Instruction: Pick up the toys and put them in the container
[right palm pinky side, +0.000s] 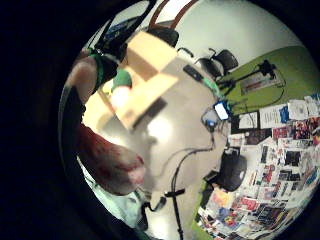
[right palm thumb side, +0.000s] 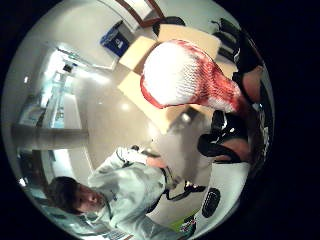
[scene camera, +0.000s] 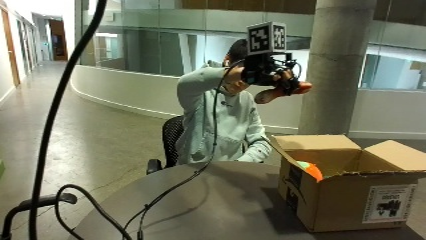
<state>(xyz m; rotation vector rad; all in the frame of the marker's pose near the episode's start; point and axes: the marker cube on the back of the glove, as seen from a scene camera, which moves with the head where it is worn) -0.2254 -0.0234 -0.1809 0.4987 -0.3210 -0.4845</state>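
Grip (scene camera: 276, 80) raised at head height, arm bent, fingers curled round a red-and-white toy (scene camera: 283, 91). Box (scene camera: 346, 192) stands open on the table (scene camera: 200, 210) below, well apart from it

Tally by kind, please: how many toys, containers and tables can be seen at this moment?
Toys: 2, a red-and-white toy held high in the gloved right hand, and an orange-and-green toy inside the box.
Containers: 1, an open cardboard box.
Tables: 1, a round grey table.
Total: 4.
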